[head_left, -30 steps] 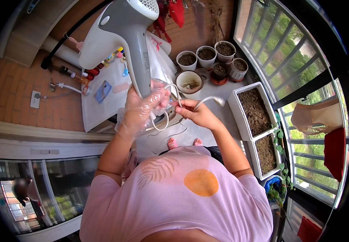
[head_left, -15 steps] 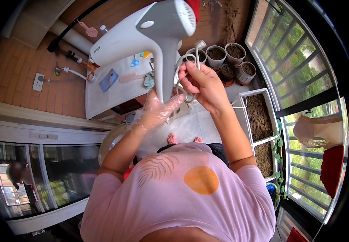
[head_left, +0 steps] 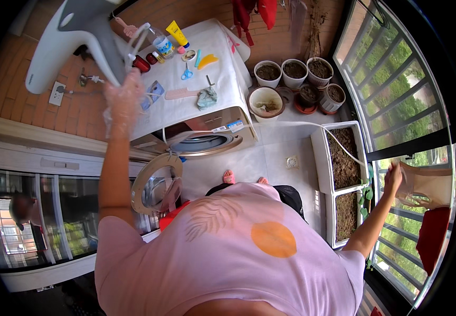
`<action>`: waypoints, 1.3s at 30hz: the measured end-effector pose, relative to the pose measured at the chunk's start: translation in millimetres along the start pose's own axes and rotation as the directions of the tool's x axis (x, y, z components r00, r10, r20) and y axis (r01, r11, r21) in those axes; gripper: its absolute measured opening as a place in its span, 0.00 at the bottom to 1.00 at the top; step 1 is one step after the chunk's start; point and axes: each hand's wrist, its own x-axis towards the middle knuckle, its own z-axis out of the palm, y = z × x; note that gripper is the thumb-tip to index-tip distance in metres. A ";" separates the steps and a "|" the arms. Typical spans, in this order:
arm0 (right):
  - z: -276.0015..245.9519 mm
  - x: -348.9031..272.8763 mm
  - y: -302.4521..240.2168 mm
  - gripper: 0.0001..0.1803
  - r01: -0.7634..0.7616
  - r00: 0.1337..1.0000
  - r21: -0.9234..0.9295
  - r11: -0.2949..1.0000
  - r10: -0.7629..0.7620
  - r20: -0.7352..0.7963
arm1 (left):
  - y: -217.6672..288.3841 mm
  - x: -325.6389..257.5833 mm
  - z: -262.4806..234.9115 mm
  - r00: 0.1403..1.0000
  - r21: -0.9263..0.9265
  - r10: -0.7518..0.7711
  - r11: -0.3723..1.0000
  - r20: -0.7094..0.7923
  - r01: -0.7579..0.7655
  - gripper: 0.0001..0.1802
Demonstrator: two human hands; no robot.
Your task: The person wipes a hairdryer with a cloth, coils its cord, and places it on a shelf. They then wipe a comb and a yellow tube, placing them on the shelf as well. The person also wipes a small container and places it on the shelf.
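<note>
Two hands spread wide. Left hand (head_left: 124,100), in clear crinkly plastic glove, clenched on handle of hairdryer (head_left: 72,39), smooth grey-white plastic, held up high over washer (head_left: 207,126), prob to keep cord (head_left: 302,126) off the clutter on its white cloth top. Cord, thin white, runs across to the right over planter (head_left: 344,158), rectangular, dark crumbly soil. Right hand (head_left: 395,176) out by window rail, pinching the cord end; looks closed on it, grip detail too small to confirm.

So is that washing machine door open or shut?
Open. The round door of the washing machine is swung out to the left, away from the drum opening, which is uncovered.
</note>
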 end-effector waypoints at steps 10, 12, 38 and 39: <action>116.5 -189.6 -10.5 0.14 -0.470 0.715 0.318 0.823 0.144 0.684 | 48.7 -25.3 4.4 0.940 -0.477 -0.013 0.860 0.340 0.184 0.14; 174.9 -248.6 -30.2 0.18 -0.602 0.519 0.280 0.748 0.099 0.849 | 51.7 -37.7 18.4 0.919 -0.492 0.002 0.845 0.393 0.209 0.14; 327.0 -392.0 -140.5 0.10 0.317 0.260 0.392 0.864 -0.476 0.840 | 6.1 -130.9 49.6 0.662 -0.341 -0.101 0.794 0.743 0.504 0.18; 326.6 -392.1 -140.3 0.09 0.223 0.220 0.342 0.913 -0.388 0.895 | 4.7 -128.8 49.1 0.625 -0.303 -0.120 0.795 0.771 0.526 0.13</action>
